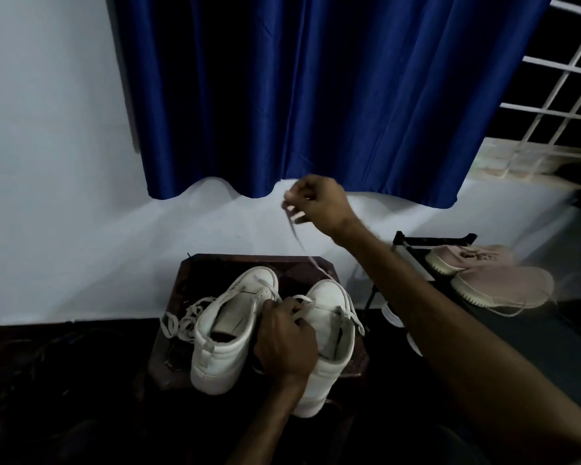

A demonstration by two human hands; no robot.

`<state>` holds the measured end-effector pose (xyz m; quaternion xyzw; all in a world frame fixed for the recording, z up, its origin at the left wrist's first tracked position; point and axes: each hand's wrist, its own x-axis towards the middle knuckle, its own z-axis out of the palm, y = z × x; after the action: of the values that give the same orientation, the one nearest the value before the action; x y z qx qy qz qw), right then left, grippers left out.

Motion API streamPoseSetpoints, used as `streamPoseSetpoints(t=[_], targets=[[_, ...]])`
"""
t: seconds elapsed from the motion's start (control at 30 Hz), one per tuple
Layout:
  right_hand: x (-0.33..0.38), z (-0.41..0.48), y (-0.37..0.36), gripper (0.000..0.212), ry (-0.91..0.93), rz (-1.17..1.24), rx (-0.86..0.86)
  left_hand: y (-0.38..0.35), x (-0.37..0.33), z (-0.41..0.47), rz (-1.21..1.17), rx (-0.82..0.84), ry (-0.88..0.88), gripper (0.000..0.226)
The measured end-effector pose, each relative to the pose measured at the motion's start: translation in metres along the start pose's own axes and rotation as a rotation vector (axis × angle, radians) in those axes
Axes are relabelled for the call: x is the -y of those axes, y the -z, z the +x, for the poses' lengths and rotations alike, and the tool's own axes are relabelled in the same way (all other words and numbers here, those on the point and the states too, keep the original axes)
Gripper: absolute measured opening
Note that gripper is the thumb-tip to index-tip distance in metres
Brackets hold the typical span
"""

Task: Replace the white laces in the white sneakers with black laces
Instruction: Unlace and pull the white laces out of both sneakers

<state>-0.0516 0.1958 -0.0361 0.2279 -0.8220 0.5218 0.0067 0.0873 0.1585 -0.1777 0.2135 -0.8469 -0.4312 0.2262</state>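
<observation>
Two white sneakers stand side by side on a small dark stool, toes pointing away. The left sneaker has no lace in its eyelets; a loose white lace lies piled beside it on the left. My left hand grips the tongue area of the right sneaker. My right hand is raised above the stool and pinches a white lace that runs taut down to the right sneaker's toe end. No black laces are visible.
A blue curtain hangs over a white wall behind the stool. At the right a black shoe rack holds a pair of pinkish-beige sneakers. A barred window is at the upper right. The floor is dark.
</observation>
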Motion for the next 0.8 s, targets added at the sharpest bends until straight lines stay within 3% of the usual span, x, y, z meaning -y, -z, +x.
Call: streamPoseSetpoints(t=[0.07, 0.13, 0.23, 0.3, 0.4, 0.5, 0.57, 0.63, 0.7, 0.8], targets=[[0.001, -0.002, -0.008, 0.033, 0.006, 0.114, 0.154, -0.001, 0.001, 0.001, 0.007, -0.007, -0.008, 0.025], [-0.004, -0.013, -0.003, 0.051, 0.027, -0.094, 0.241, -0.001, 0.001, 0.002, 0.028, -0.007, -0.011, 0.025], [-0.031, -0.052, 0.025, 0.036, 0.003, -0.500, 0.206, -0.001, 0.001, 0.001, 0.053, 0.013, -0.027, 0.025], [-0.051, -0.096, 0.039, 0.018, -0.061, -0.566, 0.041, 0.000, 0.002, 0.003, 0.074, 0.033, -0.026, 0.025], [-0.076, -0.164, 0.039, 0.031, -0.224, -0.469, -0.161, 0.001, -0.002, 0.006, 0.171, 0.033, -0.098, 0.027], [-0.095, -0.204, 0.003, 0.054, -0.331, -0.251, -0.094, 0.003, -0.005, 0.014, 0.400, -0.013, -0.460, 0.033], [-0.100, -0.213, -0.023, 0.072, -0.290, -0.156, -0.163, 0.003, -0.010, 0.024, 0.495, 0.107, -0.662, 0.033], [-0.103, -0.216, -0.039, 0.088, -0.286, -0.071, -0.240, 0.002, -0.018, 0.035, 0.582, 0.320, -0.726, 0.040], [-0.108, -0.217, -0.039, 0.089, -0.294, -0.072, -0.247, -0.006, -0.027, 0.043, 0.730, 0.494, -0.743, 0.047], [-0.112, -0.214, -0.035, 0.072, -0.279, -0.143, -0.257, -0.014, -0.041, 0.051, 0.755, 0.504, -0.735, 0.037]])
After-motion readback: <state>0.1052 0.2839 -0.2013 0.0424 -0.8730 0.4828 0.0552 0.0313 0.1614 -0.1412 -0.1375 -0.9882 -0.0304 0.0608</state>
